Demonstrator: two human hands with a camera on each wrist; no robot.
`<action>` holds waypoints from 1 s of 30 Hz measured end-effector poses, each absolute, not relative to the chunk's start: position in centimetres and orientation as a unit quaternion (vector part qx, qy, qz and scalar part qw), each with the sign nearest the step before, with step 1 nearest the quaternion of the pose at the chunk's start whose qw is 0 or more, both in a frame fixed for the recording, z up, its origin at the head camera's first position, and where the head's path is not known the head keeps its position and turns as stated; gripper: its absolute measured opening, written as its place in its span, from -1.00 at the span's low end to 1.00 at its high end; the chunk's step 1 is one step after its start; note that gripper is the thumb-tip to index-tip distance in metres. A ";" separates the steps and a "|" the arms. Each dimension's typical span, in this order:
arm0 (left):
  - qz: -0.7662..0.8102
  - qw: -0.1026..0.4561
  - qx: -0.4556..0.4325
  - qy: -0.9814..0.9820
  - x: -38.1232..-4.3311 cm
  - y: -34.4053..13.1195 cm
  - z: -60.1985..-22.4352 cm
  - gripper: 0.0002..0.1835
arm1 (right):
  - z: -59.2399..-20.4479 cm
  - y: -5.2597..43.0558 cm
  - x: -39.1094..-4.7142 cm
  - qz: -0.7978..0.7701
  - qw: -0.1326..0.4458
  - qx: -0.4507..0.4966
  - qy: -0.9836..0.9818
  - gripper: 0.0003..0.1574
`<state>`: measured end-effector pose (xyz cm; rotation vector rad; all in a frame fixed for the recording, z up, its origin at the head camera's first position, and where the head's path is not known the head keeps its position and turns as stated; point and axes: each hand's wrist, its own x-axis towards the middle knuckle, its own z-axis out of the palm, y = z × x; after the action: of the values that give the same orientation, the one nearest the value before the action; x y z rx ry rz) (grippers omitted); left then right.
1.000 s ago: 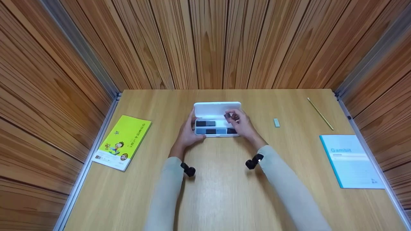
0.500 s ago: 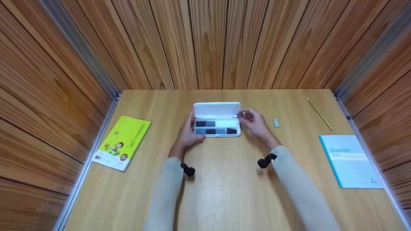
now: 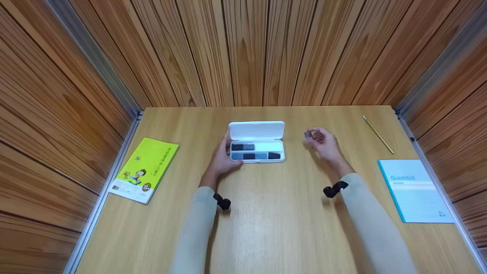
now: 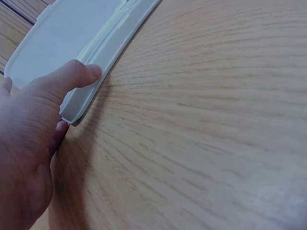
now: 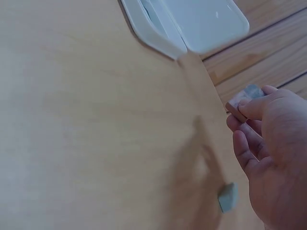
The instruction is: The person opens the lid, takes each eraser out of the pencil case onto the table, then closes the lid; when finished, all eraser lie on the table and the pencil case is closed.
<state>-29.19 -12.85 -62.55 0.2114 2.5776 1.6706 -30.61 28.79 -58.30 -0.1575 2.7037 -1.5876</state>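
A white pencil case (image 3: 257,131) lies on the table with its lid raised. Dark and blue-grey patches show in its base. My left hand (image 3: 222,158) grips the case's left end; in the left wrist view the thumb (image 4: 86,75) presses on the front rim. Off the case's right side, my right hand (image 3: 326,146) pinches a small two-tone block, which looks like an eraser (image 5: 239,98), between thumb and fingers, above the table. Beneath that hand, a pale green eraser (image 5: 228,197) lies on the table in the right wrist view; the hand hides it in the head view.
A gold pencil (image 3: 378,135) lies at the back right, with a light blue notebook (image 3: 416,194) in front of it. On the left is a yellow-green book (image 3: 146,167). Wooden panels (image 3: 243,53) rise behind and at both sides of the table.
My right hand has moved right, from above the pencil case to the table beside it, still pinching the small eraser. My left hand has stayed on the case.
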 end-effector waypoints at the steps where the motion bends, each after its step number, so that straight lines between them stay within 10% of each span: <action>1: 0.543 0.031 0.070 0.837 -29.2 -12.9 -62.6 0.50 | -58.3 29.3 -30.6 -0.504 -0.003 -0.049 0.862 -0.48; 30: 0.537 0.026 0.067 0.840 -29.1 -12.9 -62.5 0.49 | -60.5 37.5 -28.4 -0.450 -0.039 0.008 0.892 -0.47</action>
<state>-29.06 -12.87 -62.45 0.2082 2.5971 1.6609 -28.36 37.55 -60.47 0.0259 2.8738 -1.4513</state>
